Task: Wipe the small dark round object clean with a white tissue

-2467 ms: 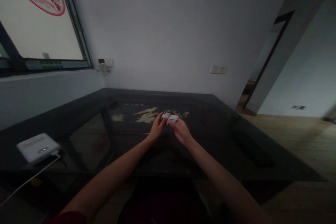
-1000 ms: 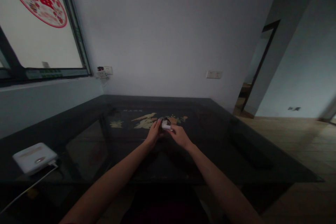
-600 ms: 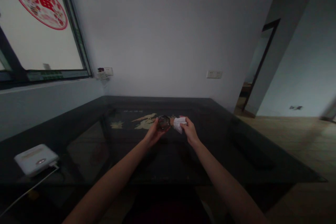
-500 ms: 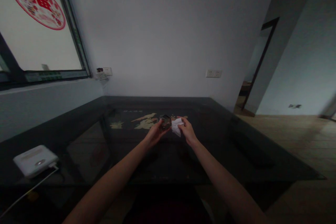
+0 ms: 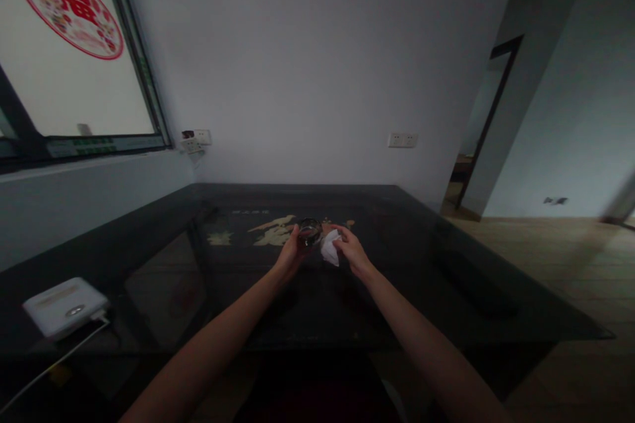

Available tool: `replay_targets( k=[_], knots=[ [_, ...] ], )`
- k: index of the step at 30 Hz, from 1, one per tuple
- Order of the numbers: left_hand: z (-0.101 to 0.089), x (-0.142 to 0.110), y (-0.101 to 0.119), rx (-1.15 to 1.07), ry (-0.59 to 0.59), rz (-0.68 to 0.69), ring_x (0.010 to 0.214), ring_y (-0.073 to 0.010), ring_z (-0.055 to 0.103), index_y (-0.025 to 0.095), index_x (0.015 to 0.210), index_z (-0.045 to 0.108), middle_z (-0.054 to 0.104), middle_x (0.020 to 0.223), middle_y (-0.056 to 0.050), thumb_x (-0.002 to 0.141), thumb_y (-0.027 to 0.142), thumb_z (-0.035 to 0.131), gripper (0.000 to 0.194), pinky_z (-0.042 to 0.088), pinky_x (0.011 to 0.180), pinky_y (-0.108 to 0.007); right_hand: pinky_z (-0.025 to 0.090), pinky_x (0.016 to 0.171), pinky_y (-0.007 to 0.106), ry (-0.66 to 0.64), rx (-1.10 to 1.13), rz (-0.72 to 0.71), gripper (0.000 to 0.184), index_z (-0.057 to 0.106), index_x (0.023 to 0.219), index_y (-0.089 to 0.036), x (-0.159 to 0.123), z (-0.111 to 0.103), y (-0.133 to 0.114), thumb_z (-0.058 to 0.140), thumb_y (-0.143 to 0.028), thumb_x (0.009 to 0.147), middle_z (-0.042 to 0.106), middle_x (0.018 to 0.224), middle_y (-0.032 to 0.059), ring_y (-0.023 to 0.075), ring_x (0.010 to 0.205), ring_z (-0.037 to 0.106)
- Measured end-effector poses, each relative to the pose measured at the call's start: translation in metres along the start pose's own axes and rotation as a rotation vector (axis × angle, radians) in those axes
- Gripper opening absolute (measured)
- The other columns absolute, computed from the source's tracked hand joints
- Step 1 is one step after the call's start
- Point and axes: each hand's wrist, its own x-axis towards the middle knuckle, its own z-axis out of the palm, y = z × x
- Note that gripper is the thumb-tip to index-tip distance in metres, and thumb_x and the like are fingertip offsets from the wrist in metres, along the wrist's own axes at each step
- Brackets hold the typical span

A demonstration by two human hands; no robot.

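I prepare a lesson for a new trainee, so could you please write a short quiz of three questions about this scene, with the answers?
1. True or false: the right hand holds the crumpled white sheet of tissue or cloth.
2. Choose: where on the dark, glossy-topped table does the flat white plastic-looking box lie?
A) Towards the person's left
B) Towards the person's right
C) Between the two hands
3. In a few words: what does the left hand hold?

Key:
1. True.
2. A.
3. A round, dark-looking, see-through, glass-like vessel.
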Motion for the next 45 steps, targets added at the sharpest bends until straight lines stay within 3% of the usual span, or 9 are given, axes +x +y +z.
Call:
replay_targets(
  k=[5,8,12,16,20,26,30,37,45],
  knots=[
    [-0.001,0.003,-0.003,-0.017,-0.037,0.135,0.092,-0.0225,0.067,0.011,0.088,0.069,0.073,0.092,-0.012,0.083,0.056,0.053,0.048,0.051,0.085,-0.033,0.051,0.062,0.030,-0.093,-0.014,0.221,0.049,0.056,0.109,-0.023,0.004,0.006,0.021,0.056,-0.012,0.061,0.062,0.079,-0.0006,0.0159,0.067,0.061],
    [0.000,0.003,-0.004,-0.018,-0.050,0.184,0.092,-0.0228,0.068,0.011,0.087,0.070,0.073,0.091,-0.012,0.080,0.057,0.057,0.049,0.050,0.088,-0.033,0.052,0.077,0.041,-0.108,-0.296,0.013,0.048,0.058,0.112,-0.022,0.007,0.004,0.027,0.063,-0.016,0.065,0.066,0.093,0.0051,0.0215,0.081,0.064],
    [0.002,-0.001,-0.004,0.022,-0.076,0.188,0.089,-0.0248,0.069,0.010,0.086,0.069,0.074,0.088,-0.013,0.076,0.060,0.060,0.051,0.051,0.086,-0.036,0.036,0.105,0.049,-0.038,-0.532,-0.409,0.041,0.063,0.114,-0.021,0.010,-0.005,0.018,0.066,-0.030,0.074,0.063,0.121,0.0116,0.0288,0.117,0.054],
    [0.001,-0.007,-0.003,0.070,-0.082,0.191,0.085,-0.0256,0.070,0.012,0.098,0.066,0.073,0.091,-0.013,0.072,0.062,0.065,0.056,0.053,0.077,-0.036,0.044,0.099,0.045,-0.086,-0.408,-0.472,0.051,0.054,0.128,-0.022,0.004,-0.004,0.003,0.055,-0.047,0.085,0.056,0.130,0.0138,0.0271,0.118,0.055],
    [0.001,-0.010,-0.004,0.101,-0.140,0.201,0.090,-0.0258,0.069,0.015,0.105,0.064,0.072,0.103,-0.013,0.069,0.061,0.068,0.058,0.054,0.078,-0.035,0.044,0.101,0.042,-0.268,-0.344,-0.556,0.088,0.033,0.144,-0.025,-0.008,0.006,-0.004,0.075,-0.045,0.069,0.043,0.143,0.0134,0.0280,0.127,0.048],
    [0.008,-0.017,-0.004,0.172,-0.184,0.246,0.105,-0.0284,0.064,0.017,0.108,0.062,0.068,0.114,-0.012,0.067,0.054,0.072,0.056,0.052,0.086,-0.036,0.034,0.110,0.044,-0.146,-0.440,-0.651,0.091,0.035,0.143,-0.025,-0.021,0.011,-0.009,0.081,-0.040,0.065,0.045,0.140,0.0125,0.0279,0.130,0.044],
    [0.010,-0.020,0.000,0.254,-0.166,0.312,0.107,-0.0284,0.062,0.017,0.104,0.064,0.068,0.112,-0.011,0.065,0.045,0.077,0.049,0.049,0.091,-0.037,0.040,0.105,0.043,-0.164,-0.332,-0.541,0.090,0.040,0.139,-0.027,-0.019,0.012,-0.012,0.082,-0.041,0.061,0.044,0.140,0.0113,0.0281,0.128,0.045],
    [0.005,-0.015,0.011,0.428,-0.185,0.489,0.115,-0.0277,0.058,0.017,0.117,0.060,0.063,0.124,-0.012,0.064,0.028,0.079,0.057,0.042,0.102,-0.040,0.053,0.088,0.039,-0.265,0.061,-0.106,0.070,0.045,0.130,-0.029,-0.008,0.003,-0.019,0.070,-0.057,0.070,0.047,0.140,0.0104,0.0247,0.116,0.057],
    [-0.002,-0.024,0.029,0.854,-0.566,0.628,0.128,-0.0292,0.048,0.023,0.129,0.057,0.053,0.138,-0.013,0.071,0.017,0.070,0.059,0.038,0.106,-0.045,0.045,0.101,0.041,-0.443,-0.055,-0.141,0.068,0.057,0.119,-0.024,-0.003,-0.021,-0.025,0.085,-0.027,0.057,0.059,0.128,0.0080,0.0228,0.116,0.058]
  ],
)
